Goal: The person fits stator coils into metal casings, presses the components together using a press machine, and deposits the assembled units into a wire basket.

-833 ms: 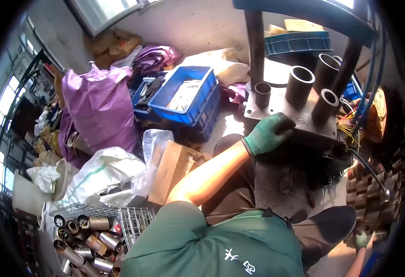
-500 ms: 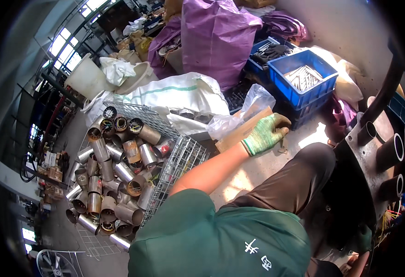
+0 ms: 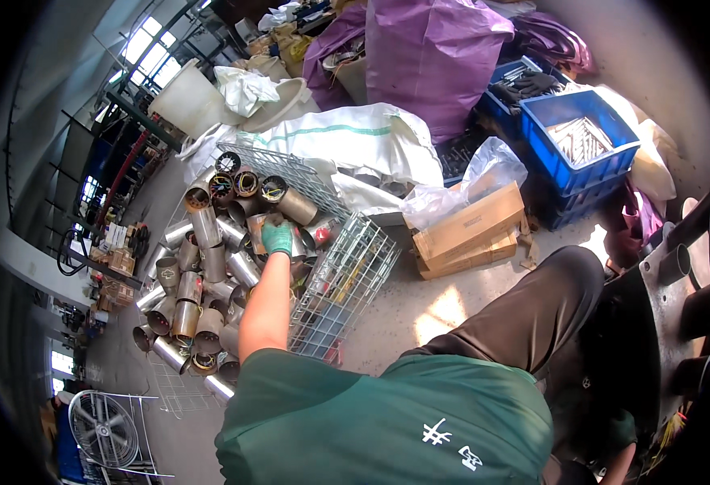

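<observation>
My left hand [image 3: 276, 238], in a green knit glove, reaches into a heap of metal cylinders [image 3: 189, 293] in a wire mesh basket [image 3: 347, 284]. It touches or lies just over a cylinder near the middle of the heap; its fingertips are hidden, so a grip cannot be made out. Several cylinders are short, open-ended tubes with coloured wires inside. Low at the right, my right hand [image 3: 620, 430], also gloved, is in deep shadow beside a dark metal plate with tube stubs [image 3: 654, 301]. Its fingers do not show clearly.
Cardboard boxes [image 3: 472, 229] with clear plastic film lie right of the basket. Behind them stand blue crates [image 3: 577, 166] of metal parts, a purple sack [image 3: 432, 69] and a white sack [image 3: 347, 133]. A fan [image 3: 103, 430] stands at lower left. My knee [image 3: 561, 279] is at right.
My left hand has swung left from above the cardboard boxes to the cylinder heap. The view has shifted, so the surroundings sit farther right. My right hand stays low at the right.
</observation>
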The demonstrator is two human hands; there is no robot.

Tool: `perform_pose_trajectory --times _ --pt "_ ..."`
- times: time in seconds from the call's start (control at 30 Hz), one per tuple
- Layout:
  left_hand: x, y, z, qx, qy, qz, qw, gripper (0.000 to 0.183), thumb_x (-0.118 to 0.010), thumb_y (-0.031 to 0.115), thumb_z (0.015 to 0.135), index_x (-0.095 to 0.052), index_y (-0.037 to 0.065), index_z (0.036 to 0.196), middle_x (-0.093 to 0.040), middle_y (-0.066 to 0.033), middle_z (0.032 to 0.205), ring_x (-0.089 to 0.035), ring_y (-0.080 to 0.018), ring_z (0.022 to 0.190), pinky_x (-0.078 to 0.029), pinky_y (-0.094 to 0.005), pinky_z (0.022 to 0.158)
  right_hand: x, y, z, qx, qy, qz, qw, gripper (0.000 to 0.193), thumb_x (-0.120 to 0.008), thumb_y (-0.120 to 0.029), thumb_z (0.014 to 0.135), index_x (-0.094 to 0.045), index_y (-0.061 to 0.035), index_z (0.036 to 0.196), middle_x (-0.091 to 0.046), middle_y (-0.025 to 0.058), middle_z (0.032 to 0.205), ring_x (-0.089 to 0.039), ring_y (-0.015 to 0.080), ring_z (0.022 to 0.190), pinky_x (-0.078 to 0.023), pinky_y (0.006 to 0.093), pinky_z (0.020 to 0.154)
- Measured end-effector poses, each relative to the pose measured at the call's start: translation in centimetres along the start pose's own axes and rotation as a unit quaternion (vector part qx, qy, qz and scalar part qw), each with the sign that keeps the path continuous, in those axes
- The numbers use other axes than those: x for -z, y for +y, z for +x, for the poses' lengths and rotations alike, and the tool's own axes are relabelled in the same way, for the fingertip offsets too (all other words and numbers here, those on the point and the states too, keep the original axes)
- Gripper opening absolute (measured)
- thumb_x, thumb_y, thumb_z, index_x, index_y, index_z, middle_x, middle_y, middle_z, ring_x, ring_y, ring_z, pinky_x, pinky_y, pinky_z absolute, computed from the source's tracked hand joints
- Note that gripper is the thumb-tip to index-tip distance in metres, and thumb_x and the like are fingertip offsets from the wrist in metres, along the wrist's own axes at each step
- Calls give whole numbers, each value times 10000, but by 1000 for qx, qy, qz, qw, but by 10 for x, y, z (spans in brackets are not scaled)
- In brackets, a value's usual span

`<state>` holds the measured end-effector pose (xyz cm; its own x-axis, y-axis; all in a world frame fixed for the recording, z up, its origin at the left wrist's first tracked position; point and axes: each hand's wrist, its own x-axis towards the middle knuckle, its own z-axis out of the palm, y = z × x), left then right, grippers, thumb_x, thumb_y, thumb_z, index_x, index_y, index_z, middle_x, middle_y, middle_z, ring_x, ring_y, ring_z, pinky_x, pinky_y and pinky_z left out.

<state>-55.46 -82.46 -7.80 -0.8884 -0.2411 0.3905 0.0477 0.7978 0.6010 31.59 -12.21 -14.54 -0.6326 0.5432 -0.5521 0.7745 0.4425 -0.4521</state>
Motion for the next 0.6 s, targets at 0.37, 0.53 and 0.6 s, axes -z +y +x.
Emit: perform_pose_trajectory --times 0.37,0.53,0.6 --pt "2 29 79 14 -124 216 968 664 -627 170 897 -520 166 1553 -712 -275 1270 -687 -420 1208 -548 -512 1023 11 -17 -33 -69 -14 -8 997 330 -670 -184 870 -697 64 1086 -708 240 970 -666 327 892 -525 435 792" --pt "9 36 104 35 -217 320 922 857 -602 136 909 -284 321 1683 -713 -252 1294 -705 -405 1191 -567 -512 993 13 -29 -34 -79 -21 -8 997 366 -675 -211 881 -693 64 1121 -708 247 1016 -665 344 941 -527 439 829" --pt "0 29 113 30 -212 315 924 868 -606 165 908 -266 334 1688 -710 -265 1287 -698 -425 1186 -564 -520 1000 12 -33 -38 -87 -23 -7 996 380 -677 -222 886 -691 64 1135 -708 250 1035 -665 351 960 -528 441 843"
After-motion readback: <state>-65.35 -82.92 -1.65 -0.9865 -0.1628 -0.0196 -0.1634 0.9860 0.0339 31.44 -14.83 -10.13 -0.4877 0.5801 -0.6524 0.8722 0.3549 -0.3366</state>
